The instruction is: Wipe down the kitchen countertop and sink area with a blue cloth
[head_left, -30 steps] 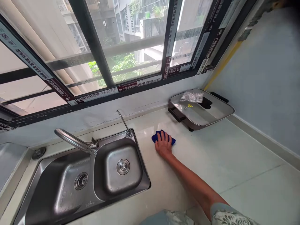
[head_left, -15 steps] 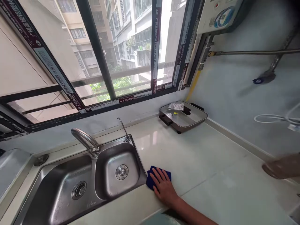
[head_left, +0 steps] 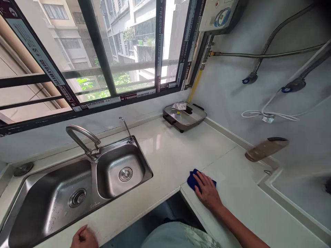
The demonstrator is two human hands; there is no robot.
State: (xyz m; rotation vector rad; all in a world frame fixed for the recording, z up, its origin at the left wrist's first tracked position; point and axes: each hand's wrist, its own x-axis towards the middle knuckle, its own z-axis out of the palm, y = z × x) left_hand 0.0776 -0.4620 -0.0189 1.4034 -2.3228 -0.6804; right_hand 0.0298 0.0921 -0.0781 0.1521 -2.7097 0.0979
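**Your right hand (head_left: 207, 191) lies flat on a blue cloth (head_left: 192, 181)**

Its fingers (head_left: 200, 179) spread wide and press the cloth on the stone countertop (head_left: 165, 162), right of the steel double sink (head_left: 143, 156). Your left hand (head_left: 84, 237) is at the counter edge; I cannot tell its finger opening. The window-frame stickers (head_left: 100, 102) seem printed in Chinese, but I cannot read them well.

Strips of protective film (head_left: 100, 102) along the far window frame carry repeated dark-red and white bands of Chinese print, too small to read surely. The water heater (head_left: 218, 17) at far right shows a round blue badge (head_left: 222, 17), illegible. A yellow warning triangle (head_left: 178, 112) marks the pan's glass lid (head_left: 188, 117). A small script mark (head_left: 94, 205) on the steel sink is unreadable.
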